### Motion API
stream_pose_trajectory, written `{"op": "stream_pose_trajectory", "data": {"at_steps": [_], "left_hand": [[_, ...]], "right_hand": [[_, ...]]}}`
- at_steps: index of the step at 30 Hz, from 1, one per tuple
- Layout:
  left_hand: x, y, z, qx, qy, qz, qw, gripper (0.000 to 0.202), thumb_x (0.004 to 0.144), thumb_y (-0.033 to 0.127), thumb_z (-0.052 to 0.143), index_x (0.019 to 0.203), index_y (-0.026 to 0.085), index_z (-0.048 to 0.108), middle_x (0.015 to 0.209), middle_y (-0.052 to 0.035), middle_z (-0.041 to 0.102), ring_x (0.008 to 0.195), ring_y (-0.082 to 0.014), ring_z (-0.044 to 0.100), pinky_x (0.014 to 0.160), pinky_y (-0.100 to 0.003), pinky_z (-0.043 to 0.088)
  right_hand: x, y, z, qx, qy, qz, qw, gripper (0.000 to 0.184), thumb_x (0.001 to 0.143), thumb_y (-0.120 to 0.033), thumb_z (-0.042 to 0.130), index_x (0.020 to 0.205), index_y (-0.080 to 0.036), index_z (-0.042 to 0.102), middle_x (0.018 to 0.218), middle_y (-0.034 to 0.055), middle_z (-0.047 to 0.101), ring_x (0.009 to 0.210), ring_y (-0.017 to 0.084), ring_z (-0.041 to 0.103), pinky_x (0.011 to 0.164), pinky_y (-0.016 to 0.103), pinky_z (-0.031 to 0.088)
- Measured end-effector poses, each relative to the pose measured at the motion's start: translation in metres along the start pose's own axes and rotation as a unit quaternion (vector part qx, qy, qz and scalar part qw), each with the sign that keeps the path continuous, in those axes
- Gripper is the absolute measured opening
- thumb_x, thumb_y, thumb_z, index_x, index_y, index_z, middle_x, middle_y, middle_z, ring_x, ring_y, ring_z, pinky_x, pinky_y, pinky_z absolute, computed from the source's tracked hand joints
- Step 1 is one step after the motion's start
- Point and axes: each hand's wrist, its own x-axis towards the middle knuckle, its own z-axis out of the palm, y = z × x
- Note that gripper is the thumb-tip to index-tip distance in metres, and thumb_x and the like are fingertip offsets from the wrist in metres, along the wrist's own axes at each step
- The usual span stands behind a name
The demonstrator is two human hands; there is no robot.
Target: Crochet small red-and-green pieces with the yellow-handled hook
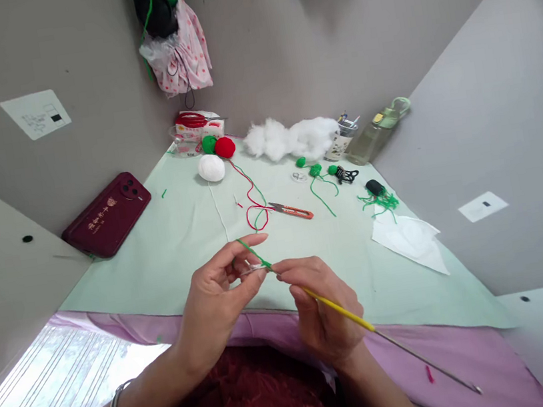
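Observation:
My right hand (324, 310) pinches a crochet hook (353, 317) with a yellow grip, its metal tail pointing down to the right. The hook's tip meets a green yarn strand (253, 254) just above the near edge of the pale green mat (168, 258). My left hand (219, 298) pinches that yarn between thumb and fingers, with the strand running over the raised index finger. Both hands hover close together, over the mat's front edge. A metal bracelet sits on my left wrist.
On the mat lie red snips (292, 210), red and green yarn strands (254, 202), white (210, 167), red (224, 147) and green balls, white stuffing (292, 137), small green crochet pieces (316, 170), a bottle (375, 131) and white paper (411, 241). A dark red phone (106, 215) rests at left.

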Motion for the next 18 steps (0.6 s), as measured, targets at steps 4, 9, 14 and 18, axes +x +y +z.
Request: {"op": "stream_pose_trajectory", "data": {"at_steps": [4,9,14,18], "left_hand": [[-0.003,0.001,0.003,0.007,0.015,0.017,1.000,0.031,0.089,0.023,0.081,0.119,0.031,0.081,0.086,0.0030,0.062,0.077,-0.0111,0.053,0.079,-0.024,0.047],[0.002,0.005,0.004,-0.170,-0.051,-0.134,0.975,0.045,0.083,0.031,0.088,0.127,0.025,0.078,0.081,0.0027,0.062,0.068,-0.0086,0.051,0.070,-0.023,0.048],[0.008,0.009,0.001,-0.246,-0.056,-0.187,0.949,0.038,0.083,0.025,0.088,0.119,0.018,0.082,0.074,0.0048,0.055,0.056,-0.0036,0.034,0.059,-0.018,0.043],[0.006,0.010,0.003,-0.193,-0.074,-0.145,0.968,0.039,0.082,0.027,0.088,0.120,0.025,0.082,0.078,0.0044,0.056,0.060,-0.0056,0.042,0.059,-0.020,0.045]], "right_hand": [[-0.005,0.001,0.006,-0.045,0.013,-0.032,0.998,0.025,0.102,-0.010,0.052,0.119,-0.019,0.068,0.096,0.0109,0.079,0.088,0.021,0.076,0.071,0.033,0.065],[-0.013,0.002,0.013,-0.140,0.020,-0.050,0.989,0.037,0.096,-0.004,0.062,0.126,-0.023,0.073,0.110,0.0119,0.075,0.099,0.023,0.074,0.078,0.034,0.064],[-0.004,-0.001,0.008,0.103,0.079,0.125,0.984,0.028,0.102,-0.009,0.054,0.112,-0.024,0.075,0.091,0.0048,0.075,0.082,0.018,0.070,0.071,0.033,0.060],[0.006,0.000,0.005,0.220,0.083,0.209,0.949,0.023,0.104,-0.015,0.056,0.101,-0.025,0.077,0.089,0.0025,0.074,0.072,0.015,0.065,0.066,0.032,0.056]]}}
